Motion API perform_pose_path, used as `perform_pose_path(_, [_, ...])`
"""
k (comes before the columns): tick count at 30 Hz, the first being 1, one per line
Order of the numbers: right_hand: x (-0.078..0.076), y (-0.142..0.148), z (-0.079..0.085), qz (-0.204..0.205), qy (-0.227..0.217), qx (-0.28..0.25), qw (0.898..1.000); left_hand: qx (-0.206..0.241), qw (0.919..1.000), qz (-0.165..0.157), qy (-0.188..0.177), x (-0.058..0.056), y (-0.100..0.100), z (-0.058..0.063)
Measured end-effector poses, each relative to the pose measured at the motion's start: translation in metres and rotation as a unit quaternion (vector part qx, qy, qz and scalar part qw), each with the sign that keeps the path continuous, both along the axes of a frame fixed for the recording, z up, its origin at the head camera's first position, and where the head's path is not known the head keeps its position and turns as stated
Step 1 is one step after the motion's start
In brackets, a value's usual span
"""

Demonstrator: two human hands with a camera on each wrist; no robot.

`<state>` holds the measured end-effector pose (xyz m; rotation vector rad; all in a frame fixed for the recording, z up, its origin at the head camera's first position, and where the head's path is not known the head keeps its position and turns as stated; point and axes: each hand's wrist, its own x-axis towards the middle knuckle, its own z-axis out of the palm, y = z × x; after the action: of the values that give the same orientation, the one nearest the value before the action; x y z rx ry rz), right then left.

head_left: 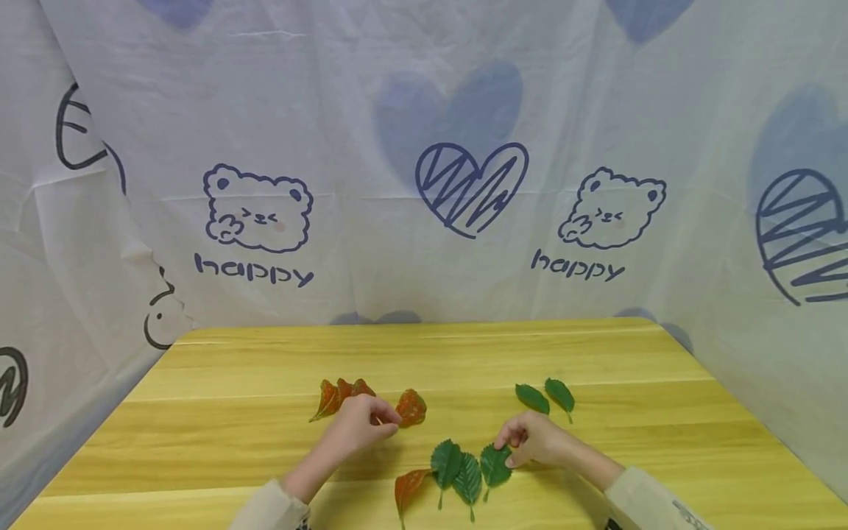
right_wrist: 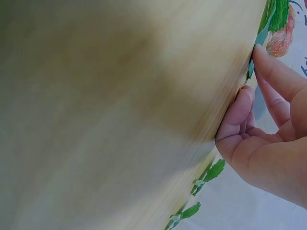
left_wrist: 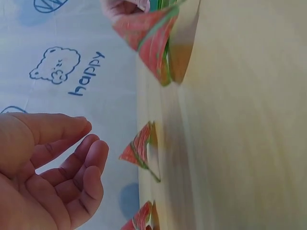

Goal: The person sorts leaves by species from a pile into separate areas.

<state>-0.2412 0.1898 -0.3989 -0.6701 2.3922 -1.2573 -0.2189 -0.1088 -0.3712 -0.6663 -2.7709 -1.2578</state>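
Note:
My left hand (head_left: 364, 425) hovers over the table with loosely curved fingers, thumb apart from the fingertips and nothing between them. Its fingertips overlap the left edge of a red-orange leaf (head_left: 411, 408) in the head view. Several similar red leaves (head_left: 327, 397) lie in a row beyond that hand, partly hidden by it. My right hand (head_left: 535, 438) touches a toothed green leaf (head_left: 495, 467) with thumb and forefinger, a gap showing between the two tips. Left of it lie a ribbed green leaf (head_left: 467, 480) and another green leaf (head_left: 446, 462), side by side.
A curled red leaf (head_left: 409, 487) lies at the near middle, beside the green row. Farther back on the right are two green leaves (head_left: 532, 398) on the wood-grain table (head_left: 464, 361). A printed white cloth (head_left: 371, 243) hangs behind the table.

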Motion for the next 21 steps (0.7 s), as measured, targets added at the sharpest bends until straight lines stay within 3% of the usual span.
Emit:
perform_pose_path(13, [-0.001,0.001,-0.001,0.004,-0.005,-0.009,1.0,0.035,0.9962,-0.059,-0.054,0.012,0.012,-0.005])
perform_pose_path(21, [-0.002,0.001,-0.003,0.005,-0.004,-0.01,1.0,0.061,0.9899,-0.093,-0.087,0.017,0.017,-0.01])
